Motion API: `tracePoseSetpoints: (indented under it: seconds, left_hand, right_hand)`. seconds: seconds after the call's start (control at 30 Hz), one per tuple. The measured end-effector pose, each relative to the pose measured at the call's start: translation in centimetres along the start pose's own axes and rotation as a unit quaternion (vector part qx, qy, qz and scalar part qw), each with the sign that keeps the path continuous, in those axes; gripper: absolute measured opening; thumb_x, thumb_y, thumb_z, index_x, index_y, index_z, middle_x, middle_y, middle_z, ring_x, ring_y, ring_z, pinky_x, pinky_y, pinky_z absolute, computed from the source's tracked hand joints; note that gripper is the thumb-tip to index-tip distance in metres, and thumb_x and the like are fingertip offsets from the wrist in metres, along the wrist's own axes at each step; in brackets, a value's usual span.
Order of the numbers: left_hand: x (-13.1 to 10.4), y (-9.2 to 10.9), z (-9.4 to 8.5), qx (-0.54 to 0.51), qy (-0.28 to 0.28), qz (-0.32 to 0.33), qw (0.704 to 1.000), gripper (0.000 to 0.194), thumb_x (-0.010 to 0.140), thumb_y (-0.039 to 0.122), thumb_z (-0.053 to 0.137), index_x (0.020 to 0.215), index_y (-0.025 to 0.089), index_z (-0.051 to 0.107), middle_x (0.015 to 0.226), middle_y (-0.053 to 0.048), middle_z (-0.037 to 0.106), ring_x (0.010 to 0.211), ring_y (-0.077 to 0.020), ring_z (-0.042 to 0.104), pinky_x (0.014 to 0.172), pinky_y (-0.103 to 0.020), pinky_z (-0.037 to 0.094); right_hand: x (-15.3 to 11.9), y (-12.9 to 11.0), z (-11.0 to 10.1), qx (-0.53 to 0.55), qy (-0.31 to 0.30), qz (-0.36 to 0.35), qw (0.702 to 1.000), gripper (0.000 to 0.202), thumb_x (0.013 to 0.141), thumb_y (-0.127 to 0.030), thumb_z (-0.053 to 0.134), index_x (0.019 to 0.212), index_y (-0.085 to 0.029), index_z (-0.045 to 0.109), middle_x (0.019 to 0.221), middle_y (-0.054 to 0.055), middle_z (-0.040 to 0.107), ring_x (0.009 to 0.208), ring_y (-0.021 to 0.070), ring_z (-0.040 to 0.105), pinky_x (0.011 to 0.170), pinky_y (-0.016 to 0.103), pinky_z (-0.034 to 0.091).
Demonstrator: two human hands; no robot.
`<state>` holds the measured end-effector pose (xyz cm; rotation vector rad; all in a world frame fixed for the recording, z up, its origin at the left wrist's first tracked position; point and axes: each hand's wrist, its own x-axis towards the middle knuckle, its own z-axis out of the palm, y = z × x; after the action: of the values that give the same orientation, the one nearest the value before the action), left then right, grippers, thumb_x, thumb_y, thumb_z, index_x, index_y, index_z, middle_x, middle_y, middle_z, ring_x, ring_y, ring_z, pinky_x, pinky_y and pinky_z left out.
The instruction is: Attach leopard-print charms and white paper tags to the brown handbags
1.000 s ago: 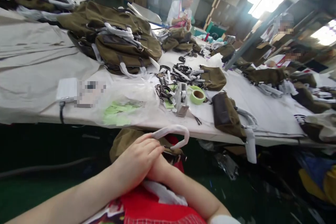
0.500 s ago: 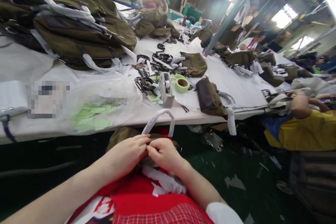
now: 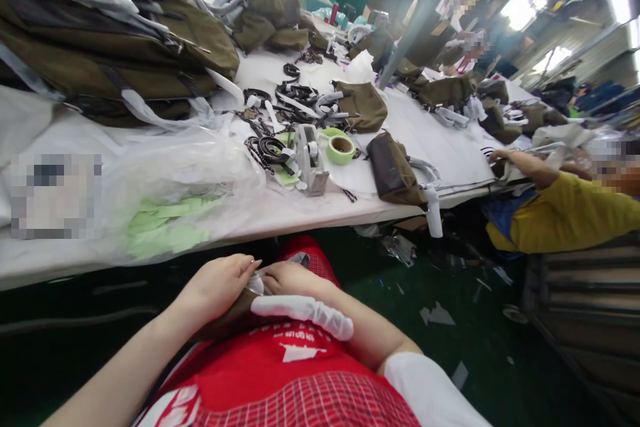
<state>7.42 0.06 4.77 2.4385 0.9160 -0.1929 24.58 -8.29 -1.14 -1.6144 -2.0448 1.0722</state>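
An olive-brown bag (image 3: 231, 317) rests in my lap, mostly hidden by my hands and forearms. One handle (image 3: 303, 312), wrapped in white, lies across its near side, against my red apron. My left hand (image 3: 223, 285) is closed on the bag's upper part from the left. Close beside it, my right hand (image 3: 287, 280) has its fingers curled at the same spot. Between the fingertips shows a small whitish wrapped piece (image 3: 255, 283); what exactly each fingertip pinches is hidden.
Ahead runs a white-covered table (image 3: 345, 213) holding a tape dispenser (image 3: 311, 160), a green tape roll (image 3: 341, 148), coiled dark straps (image 3: 270, 149) and a small olive bag (image 3: 397, 170). Large olive bags (image 3: 115, 40) stand at left. A person in yellow (image 3: 565, 213) works at right.
The bag in my lap has been turned or tipped: its upright wrapped handle no longer stands beyond my hands. Both hands have shifted slightly left. The person in yellow has reached toward the table.
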Motion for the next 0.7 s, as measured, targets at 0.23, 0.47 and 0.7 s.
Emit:
tracePoseSetpoints:
  seconds: [0.23, 0.47, 0.7]
  left_hand:
    - [1.2, 0.2, 0.2, -0.01, 0.001, 0.016, 1.0, 0.049, 0.097, 0.036, 0.024, 0.083, 0.02, 0.068, 0.09, -0.009, 0.074, 0.084, -0.0237, 0.069, 0.078, -0.034, 0.048]
    - [2.3, 0.9, 0.0, -0.023, 0.001, 0.001, 1.0, 0.049, 0.095, 0.037, 0.026, 0.08, 0.02, 0.069, 0.088, -0.01, 0.074, 0.084, -0.0265, 0.069, 0.078, -0.035, 0.047]
    - [2.2, 0.8, 0.1, -0.039, 0.003, -0.019, 0.999, 0.048, 0.094, 0.039, 0.027, 0.086, 0.021, 0.07, 0.095, -0.008, 0.074, 0.091, -0.0253, 0.068, 0.083, -0.034, 0.047]
  right_hand:
    - [-2.5, 5.7, -6.9, -0.04, 0.384, 0.122, 0.914, 0.022, 0.086, -0.014, 0.05, 0.099, -0.017, 0.068, 0.092, 0.006, 0.068, 0.081, 0.0177, 0.063, 0.083, 0.029, 0.05]
    - [-1.0, 11.2, -11.9, -0.139, 0.363, 0.219, 0.895, 0.031, 0.084, -0.01, 0.053, 0.11, -0.019, 0.068, 0.109, 0.01, 0.061, 0.095, 0.0206, 0.06, 0.089, 0.031, 0.047]
    - [-0.3, 12.6, -12.6, -0.061, 0.367, 0.223, 0.901, 0.012, 0.083, -0.015, 0.059, 0.078, -0.02, 0.069, 0.09, 0.006, 0.062, 0.087, 0.0189, 0.058, 0.089, 0.03, 0.045]
